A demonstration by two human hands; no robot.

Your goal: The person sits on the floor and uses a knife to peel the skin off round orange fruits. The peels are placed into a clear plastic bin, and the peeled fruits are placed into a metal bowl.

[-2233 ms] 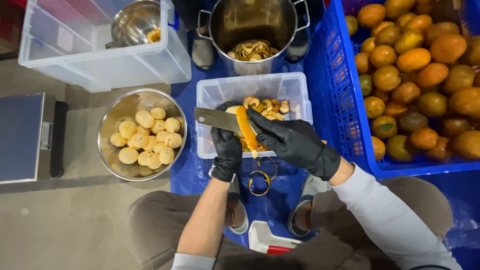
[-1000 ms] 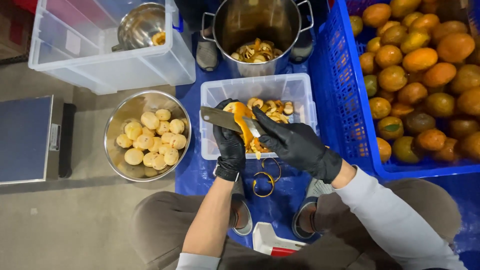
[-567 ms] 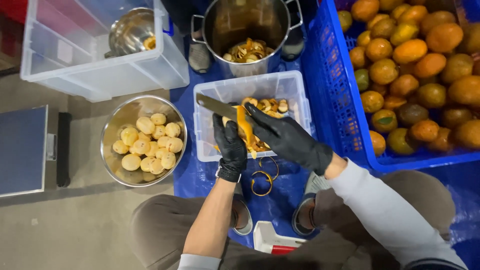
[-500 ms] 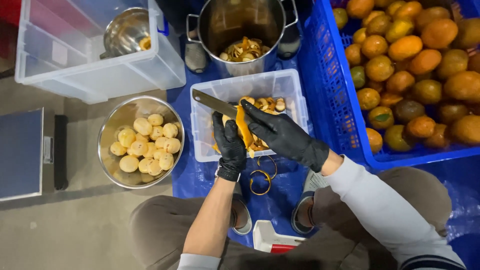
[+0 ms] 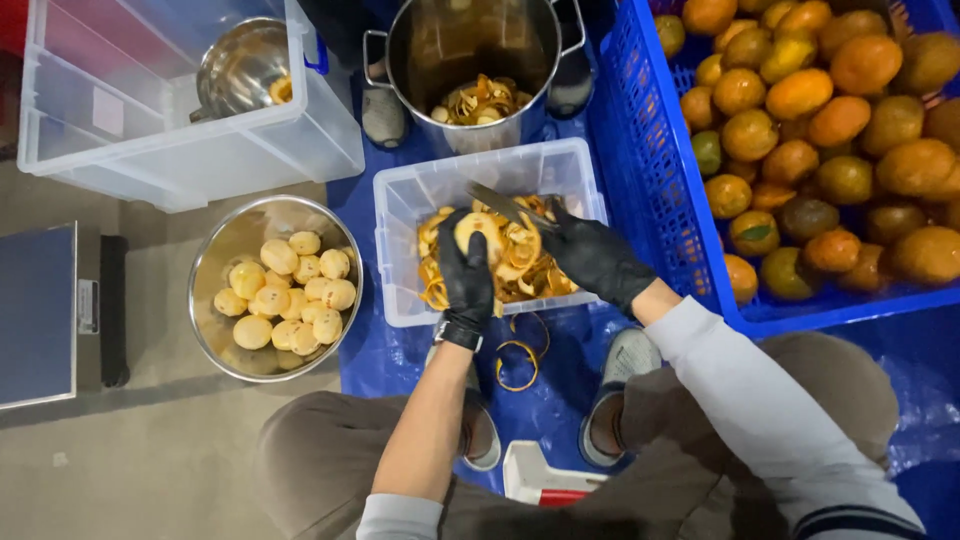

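My left hand [image 5: 467, 275], in a black glove, grips a partly peeled orange [image 5: 476, 230] over a clear plastic tub [image 5: 400, 270] of curled orange peel. My right hand [image 5: 592, 258], also gloved in black, holds a knife [image 5: 500, 203] whose blade lies across the top of the fruit. A strip of peel [image 5: 521, 243] hangs from the orange between my hands.
A steel bowl [image 5: 215, 290] of peeled fruit sits at the left. A blue crate [image 5: 640, 170] of whole oranges stands at the right. A metal pot [image 5: 470, 55] with peel is behind the tub, a clear bin [image 5: 180, 150] with a steel bowl far left, a scale [image 5: 40, 310] at the left edge.
The orange has turned in my left hand, now showing pale peeled flesh. The knife has moved round to its top. More peel hangs loose.
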